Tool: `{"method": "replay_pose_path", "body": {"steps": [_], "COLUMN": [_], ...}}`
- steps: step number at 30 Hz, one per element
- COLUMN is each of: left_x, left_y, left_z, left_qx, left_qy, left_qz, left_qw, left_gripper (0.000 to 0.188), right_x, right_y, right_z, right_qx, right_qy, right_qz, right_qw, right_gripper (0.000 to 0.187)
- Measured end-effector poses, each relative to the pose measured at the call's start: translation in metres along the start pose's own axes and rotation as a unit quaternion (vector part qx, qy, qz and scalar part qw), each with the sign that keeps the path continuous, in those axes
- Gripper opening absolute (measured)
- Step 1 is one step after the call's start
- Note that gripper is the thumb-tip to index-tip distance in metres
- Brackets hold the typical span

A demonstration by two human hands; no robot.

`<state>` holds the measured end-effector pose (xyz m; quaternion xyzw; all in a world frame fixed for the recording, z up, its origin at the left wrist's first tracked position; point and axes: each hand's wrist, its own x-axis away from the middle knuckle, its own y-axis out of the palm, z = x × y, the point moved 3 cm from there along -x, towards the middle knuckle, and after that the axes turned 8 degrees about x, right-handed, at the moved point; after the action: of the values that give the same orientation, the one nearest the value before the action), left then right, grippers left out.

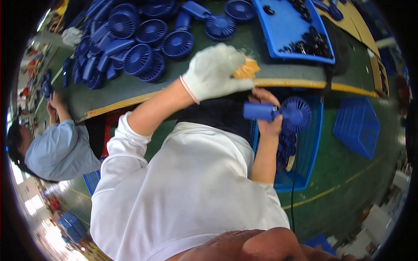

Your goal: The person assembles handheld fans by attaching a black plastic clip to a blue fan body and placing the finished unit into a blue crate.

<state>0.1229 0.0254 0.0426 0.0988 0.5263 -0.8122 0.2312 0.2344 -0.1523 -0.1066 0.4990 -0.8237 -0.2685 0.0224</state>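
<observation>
My left hand (212,71), in a white knitted glove, is over the near edge of the workbench. Its curled fingers and thumb close around a crumpled yellow-orange piece (248,68) whose material I cannot make out. My bare right hand (271,125) grips a blue handheld fan (297,115) around its neck, just off the bench edge. The fan's round slatted head points right and its handle (257,111) points left. Beyond my left hand, a heap of similar blue fans (138,58) covers the bench.
A blue tray (285,27) with small black parts sits on the bench at the far right. Below my right hand stands a blue crate (314,152) with blue parts inside. Another blue basket (357,128) is on the green floor. A co-worker (61,148) works at the left.
</observation>
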Motion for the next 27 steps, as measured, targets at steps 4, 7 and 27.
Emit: {"method": "replay_pose_path", "body": {"steps": [4, 7, 27], "left_x": [-0.037, -0.059, 0.008], "left_y": [-0.027, -0.015, 0.021], "left_z": [-0.084, -0.14, -0.044], "left_qx": [-0.272, -0.352, -0.109], "left_qy": [-0.029, -0.026, 0.009], "left_qz": [-0.053, -0.108, -0.089], "left_qw": [0.96, 0.93, 0.99], "left_gripper": [0.038, 0.039, 0.017], "right_x": [0.078, 0.116, -0.323], "right_y": [-0.064, -0.134, -0.002], "right_z": [0.052, 0.087, -0.051], "right_qx": [-0.18, -0.261, 0.842], "right_qy": [0.165, 0.213, -0.17], "right_qz": [0.197, 0.359, -0.04], "right_qw": [0.949, 0.87, 0.511], "right_gripper": [0.044, 0.039, 0.019]}}
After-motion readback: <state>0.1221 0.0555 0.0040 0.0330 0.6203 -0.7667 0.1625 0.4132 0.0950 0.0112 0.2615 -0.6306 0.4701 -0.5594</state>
